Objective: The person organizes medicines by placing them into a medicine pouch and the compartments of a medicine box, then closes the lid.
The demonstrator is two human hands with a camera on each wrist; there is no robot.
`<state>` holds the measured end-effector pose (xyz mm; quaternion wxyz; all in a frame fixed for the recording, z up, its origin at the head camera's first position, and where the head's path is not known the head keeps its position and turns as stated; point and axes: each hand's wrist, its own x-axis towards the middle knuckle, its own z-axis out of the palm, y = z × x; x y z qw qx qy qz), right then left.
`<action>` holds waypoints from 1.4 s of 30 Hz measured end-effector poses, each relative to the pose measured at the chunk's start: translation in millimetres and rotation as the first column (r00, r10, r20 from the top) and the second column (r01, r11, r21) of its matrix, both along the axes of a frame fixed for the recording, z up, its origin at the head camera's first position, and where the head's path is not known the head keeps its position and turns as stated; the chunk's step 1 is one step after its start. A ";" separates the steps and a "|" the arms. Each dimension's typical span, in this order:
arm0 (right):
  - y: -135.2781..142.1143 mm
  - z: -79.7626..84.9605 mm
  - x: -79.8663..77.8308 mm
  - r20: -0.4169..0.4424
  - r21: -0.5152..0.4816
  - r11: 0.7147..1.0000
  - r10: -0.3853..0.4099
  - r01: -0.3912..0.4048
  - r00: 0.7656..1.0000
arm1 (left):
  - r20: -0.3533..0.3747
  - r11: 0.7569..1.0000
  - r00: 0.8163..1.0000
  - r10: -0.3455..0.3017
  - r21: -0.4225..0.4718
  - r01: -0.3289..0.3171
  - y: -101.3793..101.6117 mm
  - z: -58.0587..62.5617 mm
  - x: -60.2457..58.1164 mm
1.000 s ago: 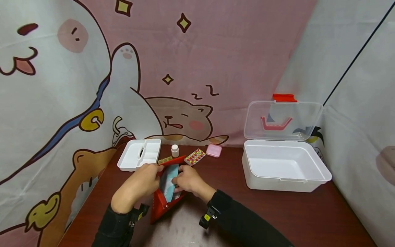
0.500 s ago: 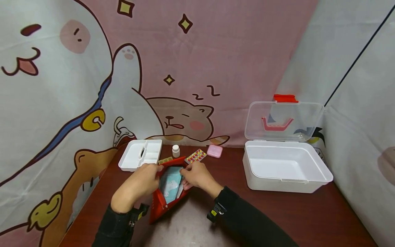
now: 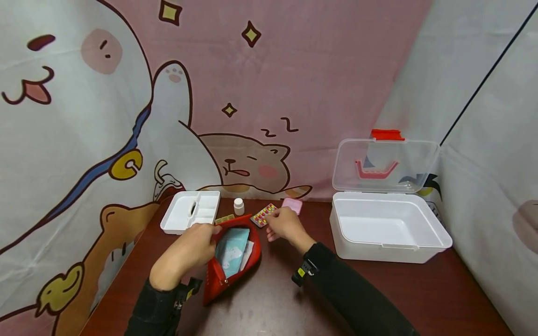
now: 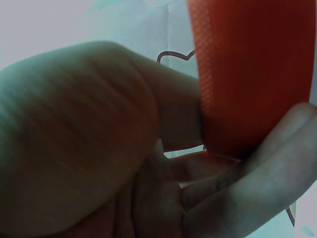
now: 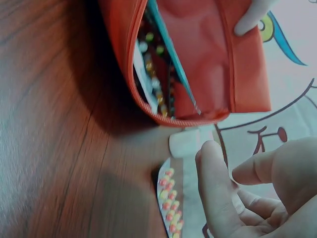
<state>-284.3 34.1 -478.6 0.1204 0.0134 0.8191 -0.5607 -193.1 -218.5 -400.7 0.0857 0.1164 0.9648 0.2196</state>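
Observation:
My left hand (image 3: 189, 252) grips the upper left edge of an unzipped red zip pouch (image 3: 213, 288); the left wrist view shows thumb and fingers around its red flap (image 4: 257, 74). Inside the pouch stand a light blue packet (image 3: 231, 252) and a white packet (image 3: 247, 254). Blister packs of pills (image 5: 151, 69) also show in there. To the right of the pouch, my right hand (image 3: 287, 227) hovers by a blister pack of red and yellow capsules (image 3: 261, 217), its thumb and forefinger apart and nothing visible between them. It partly hides a pink case (image 3: 293, 203).
A small white bottle (image 3: 238, 206) and a yellowish blister pack (image 3: 224, 218) sit behind the pouch. A white compartment tray (image 3: 168, 224) is at the back left. On the right stands a white storage box (image 3: 374, 252) with its clear lid (image 3: 344, 163) raised. A printed curtain backs the table.
My right hand has come out of the pouch and moved right, over to the capsule blister pack. The blue packet has stayed inside, lying flatter. My left hand keeps its hold.

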 end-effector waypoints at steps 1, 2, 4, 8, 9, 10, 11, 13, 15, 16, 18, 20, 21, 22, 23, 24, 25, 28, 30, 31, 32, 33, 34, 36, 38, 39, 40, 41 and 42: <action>0.9 -1.0 -2.4 -0.001 0.019 1.000 -0.010 0.010 1.000 | 0.001 1.000 1.000 0.001 0.000 -0.001 0.1 -0.2 -0.2; 1.9 -2.1 -4.6 -0.002 0.033 0.999 -0.021 0.021 1.000 | 0.004 1.000 1.000 0.004 -0.001 -0.004 0.0 -0.5 -0.2; 3.1 -4.7 -9.9 -0.001 0.066 0.997 -0.035 0.035 0.999 | 0.009 1.000 1.000 0.009 0.000 -0.009 0.0 -0.7 -0.3; 6.9 -11.9 -21.3 -0.052 0.194 0.981 -0.015 0.025 0.999 | 0.003 1.000 1.000 0.007 0.001 -0.007 0.1 -0.4 -0.3; 8.1 -19.7 -26.7 -0.088 0.249 0.968 0.005 0.017 0.996 | 0.003 1.000 1.000 0.009 0.002 -0.009 0.2 -0.5 -0.4; 8.7 -21.0 -28.3 -0.104 0.302 0.953 0.014 0.018 0.994 | 0.000 1.000 1.000 0.006 0.002 -0.006 0.3 -0.3 -0.1; 9.1 -22.6 -30.1 -0.122 0.359 0.933 0.022 0.023 0.992 | 0.001 1.000 1.000 0.007 0.005 -0.007 0.5 -0.1 0.1; 8.8 -27.3 -34.0 -0.149 0.459 0.887 0.027 0.045 0.988 | 0.004 1.000 1.000 0.010 0.010 -0.010 0.6 -0.5 0.5; 6.6 -31.9 -36.5 -0.181 0.538 0.838 0.014 0.087 0.983 | 0.006 1.000 1.000 0.011 0.015 -0.011 0.2 -1.1 0.6; 4.7 -28.3 -34.8 -0.176 0.559 0.822 -0.005 0.104 0.984 | 0.005 1.000 1.000 0.009 0.016 -0.009 0.1 -1.1 0.7; 2.0 -33.1 -37.3 -0.199 0.593 0.793 -0.021 0.138 0.980 | 0.002 1.000 1.000 0.006 0.013 -0.006 -0.6 -1.9 0.0; -1.2 -35.7 -38.7 -0.213 0.612 0.775 -0.030 0.157 0.977 | 0.001 1.000 1.000 0.006 0.012 -0.006 -1.1 -2.1 0.0; -3.0 -36.4 -39.2 -0.215 0.617 0.771 -0.028 0.158 0.976 | 0.003 1.000 1.000 0.006 0.013 -0.006 -1.3 -1.8 0.1; -4.8 -37.0 -40.2 -0.220 0.622 0.767 -0.024 0.159 0.975 | 0.001 1.000 1.000 0.004 0.013 -0.004 -1.5 -1.4 0.1; -6.8 -37.9 -41.3 -0.223 0.630 0.760 -0.020 0.159 0.975 | 0.001 1.000 1.000 0.003 0.013 -0.003 -1.9 -1.2 0.0; -9.0 -38.1 -42.3 -0.228 0.633 0.757 -0.018 0.162 0.973 | 0.000 1.000 1.000 0.003 0.012 -0.003 -2.2 -0.9 -0.2; -11.3 -38.8 -43.3 -0.229 0.640 0.751 -0.013 0.161 0.973 | 0.004 1.000 1.000 0.008 0.013 -0.008 -2.3 -0.4 0.3; -17.8 -40.5 -46.7 -0.229 0.656 0.737 -0.011 0.162 0.973 | 0.006 1.000 1.000 0.013 0.012 -0.013 -2.8 0.2 -0.1; -21.0 -41.8 -48.0 -0.219 0.669 0.726 -0.013 0.160 0.976 | 0.008 1.000 1.000 0.018 0.012 -0.018 -2.3 0.8 0.1; -22.4 -42.8 -48.7 -0.214 0.677 0.719 -0.010 0.156 0.977 | 0.011 1.000 1.000 0.021 0.013 -0.021 -2.1 0.7 0.3; -23.6 -43.5 -49.2 -0.208 0.686 0.712 -0.008 0.152 0.978 | 0.013 1.000 1.000 0.023 0.015 -0.023 -2.0 0.5 0.2; -24.6 -43.8 -49.4 -0.201 0.692 0.707 -0.006 0.146 0.980 | 0.015 1.000 1.000 0.026 0.015 -0.027 -1.9 0.5 0.4; -25.4 -44.1 -49.4 -0.195 0.698 0.702 -0.003 0.141 0.981 | 0.013 1.000 1.000 0.025 0.016 -0.026 -1.8 0.4 0.4; -26.4 -44.6 -49.4 -0.185 0.711 0.692 0.011 0.126 0.983 | 0.015 0.999 0.999 0.030 0.018 -0.030 -1.7 -0.1 0.5; -26.6 -43.7 -48.5 -0.171 0.722 0.684 0.032 0.104 0.985 | 0.016 0.999 0.999 0.033 0.020 -0.033 -1.7 -0.5 0.7; -26.4 -43.1 -47.9 -0.165 0.724 0.684 0.042 0.092 0.985 | 0.013 0.999 0.999 0.029 0.020 -0.030 -1.5 -0.2 1.0; -25.9 -42.5 -47.3 -0.156 0.726 0.684 0.054 0.078 0.986 | 0.007 1.000 1.000 0.025 0.019 -0.025 -1.4 -0.2 0.9; -25.2 -41.6 -46.6 -0.148 0.728 0.683 0.065 0.064 0.987 | 0.005 1.000 1.000 0.022 0.018 -0.022 -1.3 0.1 1.0; -24.4 -40.4 -45.8 -0.136 0.729 0.683 0.075 0.049 0.988 | 0.003 1.000 1.000 0.021 0.017 -0.021 -1.1 -0.1 0.7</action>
